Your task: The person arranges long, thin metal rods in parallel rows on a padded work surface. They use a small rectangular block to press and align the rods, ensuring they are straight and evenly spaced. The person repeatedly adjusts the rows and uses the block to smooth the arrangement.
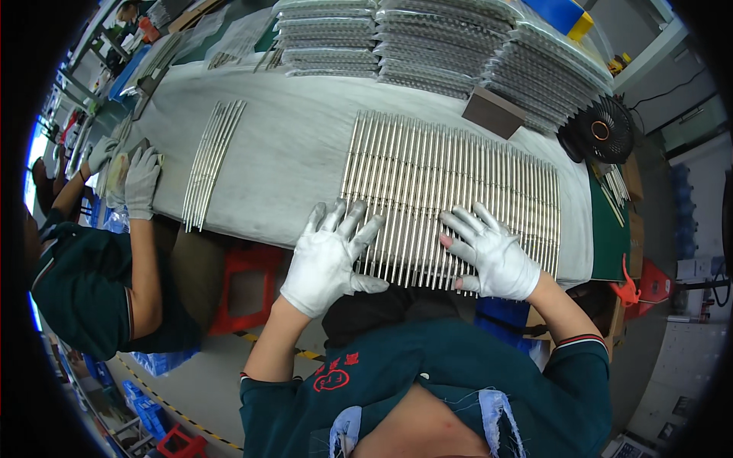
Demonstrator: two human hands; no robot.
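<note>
A wide row of shiny metal rods (450, 179) lies side by side on the pale cloth-covered table (298, 114), with the near ends at the table's front edge. My left hand (327, 259), in a white glove with greyed fingers, rests on the row's left near corner, fingers spread and thumb by the rod ends. On the right near part of the rods lies my right hand (498, 258), also gloved and spread, with bare skin showing at some fingertips. Neither hand grips a rod. A smaller bundle of rods (214, 164) lies apart to the left.
Stacks of bagged metal parts (443, 46) line the table's back, with a dark brown block (493, 112) before them. A black fan (599, 130) stands at the right. To the left, a co-worker's gloved hand (142, 183) rests near the table edge, beside a red stool (248, 286).
</note>
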